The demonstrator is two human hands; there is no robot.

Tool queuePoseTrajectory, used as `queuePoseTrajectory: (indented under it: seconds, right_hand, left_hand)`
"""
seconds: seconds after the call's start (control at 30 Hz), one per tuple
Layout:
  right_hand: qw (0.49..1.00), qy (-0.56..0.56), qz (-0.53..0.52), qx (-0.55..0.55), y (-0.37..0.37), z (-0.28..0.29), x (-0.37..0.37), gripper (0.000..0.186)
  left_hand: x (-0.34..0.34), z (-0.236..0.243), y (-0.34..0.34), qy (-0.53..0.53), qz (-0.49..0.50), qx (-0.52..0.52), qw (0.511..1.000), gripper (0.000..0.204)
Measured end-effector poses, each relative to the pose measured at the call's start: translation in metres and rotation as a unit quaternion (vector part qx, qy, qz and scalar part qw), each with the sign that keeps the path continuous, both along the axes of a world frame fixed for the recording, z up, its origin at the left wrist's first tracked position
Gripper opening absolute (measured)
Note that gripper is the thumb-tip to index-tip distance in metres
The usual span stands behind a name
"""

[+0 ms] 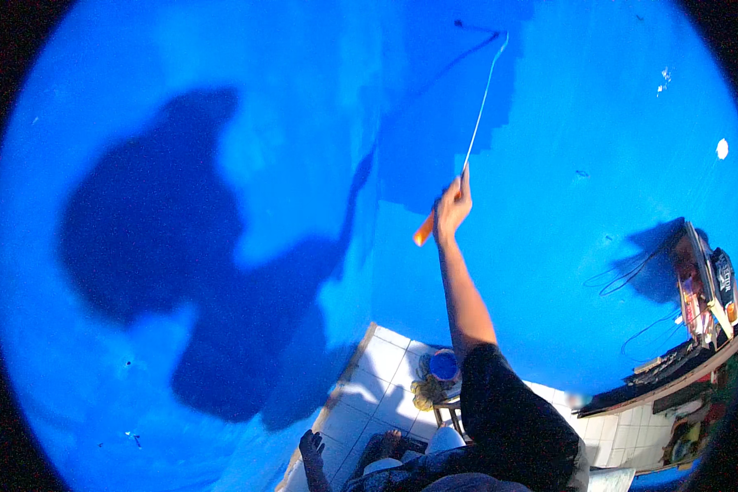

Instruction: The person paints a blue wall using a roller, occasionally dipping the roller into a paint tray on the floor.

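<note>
My right hand (453,209) is wrapped round the orange handle (423,230) of a paint roller, arm stretched up and forward. The roller's thin metal rod (482,107) runs up to the blue wall (541,221). Its roller head cannot be made out against the blue. Around the rod's upper end, a darker blue painted patch (435,123) spreads near the corner and ends in a stepped edge. Low at the left, my left hand (310,445) hangs near the wall's foot, fingers apart and holding nothing.
Below my right arm, a container of blue paint (444,364) stands on a small stool (444,406) beside a yellowish crumpled bundle (425,394). A cluttered shelf (672,373) with cables juts out at right. White floor tiles (377,369) meet the walls; my shadow (156,213) covers the left wall.
</note>
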State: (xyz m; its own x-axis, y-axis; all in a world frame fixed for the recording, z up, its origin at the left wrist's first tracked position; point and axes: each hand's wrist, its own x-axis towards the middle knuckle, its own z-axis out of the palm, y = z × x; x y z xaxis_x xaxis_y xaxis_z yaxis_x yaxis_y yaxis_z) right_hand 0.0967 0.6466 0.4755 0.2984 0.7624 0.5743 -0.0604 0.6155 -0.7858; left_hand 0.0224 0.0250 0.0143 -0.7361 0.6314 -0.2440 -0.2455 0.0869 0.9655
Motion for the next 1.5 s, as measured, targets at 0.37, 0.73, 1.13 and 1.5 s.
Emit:
queuePoseTrajectory:
  seconds: [0.37,0.73,1.13,1.5]
  right_hand:
    - [0.975,0.096,0.051,-0.193,-0.117,-0.226,0.072,0.042]
    - [0.980,0.148,0.113,-0.067,-0.039,-0.066,0.040,0.042]
    - [0.976,0.101,0.054,-0.187,-0.126,-0.207,0.100,0.041]
    - [0.997,0.073,-0.039,-0.001,-0.008,0.030,0.040,0.042]
  left_hand:
    - [-0.004,0.046,-0.015,-0.188,0.061,-0.081,0.977,0.042]
    - [-0.025,-0.007,0.030,-0.254,0.074,-0.112,0.958,0.041]
    - [-0.022,-0.023,0.038,-0.187,-0.014,0.020,0.982,0.048]
    - [-0.024,0.023,0.054,-0.222,0.098,-0.050,0.969,0.039]
